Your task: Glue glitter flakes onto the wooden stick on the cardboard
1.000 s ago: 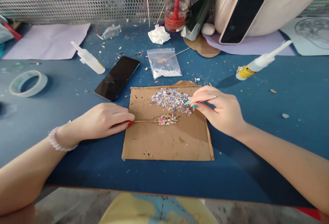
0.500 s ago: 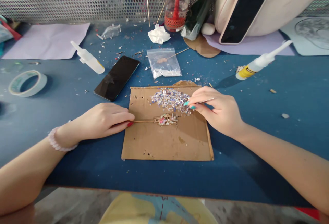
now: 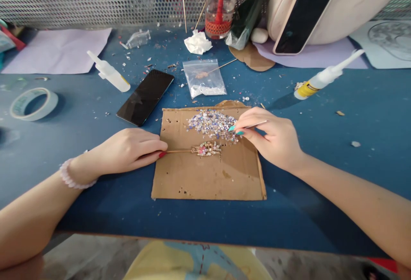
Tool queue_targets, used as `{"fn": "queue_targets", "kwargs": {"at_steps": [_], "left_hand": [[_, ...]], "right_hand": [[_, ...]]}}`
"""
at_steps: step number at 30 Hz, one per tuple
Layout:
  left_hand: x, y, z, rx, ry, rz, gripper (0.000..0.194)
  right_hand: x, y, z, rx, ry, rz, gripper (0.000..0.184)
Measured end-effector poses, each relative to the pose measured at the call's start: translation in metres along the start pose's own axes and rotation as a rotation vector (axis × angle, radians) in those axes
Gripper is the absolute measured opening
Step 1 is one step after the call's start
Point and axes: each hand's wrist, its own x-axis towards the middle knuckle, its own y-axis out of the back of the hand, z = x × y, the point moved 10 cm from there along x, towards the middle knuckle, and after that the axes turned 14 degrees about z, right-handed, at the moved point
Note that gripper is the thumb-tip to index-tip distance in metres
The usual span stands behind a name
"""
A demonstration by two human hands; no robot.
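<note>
A brown cardboard sheet (image 3: 205,177) lies on the blue table in front of me. On it sits a heap of small shiny chips (image 3: 210,122), and just below the heap a thin wooden stick (image 3: 180,151) ends in a cluster of glued chips (image 3: 207,148). My left hand (image 3: 128,149) rests at the cardboard's left edge, fingers closed, pinning the stick's end down. My right hand (image 3: 272,138) is closed in a pinch on thin metal tweezers (image 3: 255,124), whose tip touches the right side of the chip heap.
A black phone (image 3: 146,96) lies left of the cardboard, a small plastic bag (image 3: 204,78) behind it. Two glue bottles (image 3: 111,74) (image 3: 324,78), a tape roll (image 3: 30,104), a crumpled tissue (image 3: 198,42), a red-lidded jar (image 3: 221,8) and a tablet (image 3: 305,14) stand around. Perforated metal screen at the back.
My right hand with the tweezers has shifted slightly left and up over the chip heap. The left hand has stayed put.
</note>
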Motion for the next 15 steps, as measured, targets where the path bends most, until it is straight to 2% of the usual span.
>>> {"fn": "queue_targets", "kwargs": {"at_steps": [15], "left_hand": [[-0.0008, 0.0003, -0.0007, 0.006, 0.004, 0.001, 0.012]], "right_hand": [[0.0001, -0.0005, 0.0004, 0.007, -0.008, -0.013, 0.013]]}}
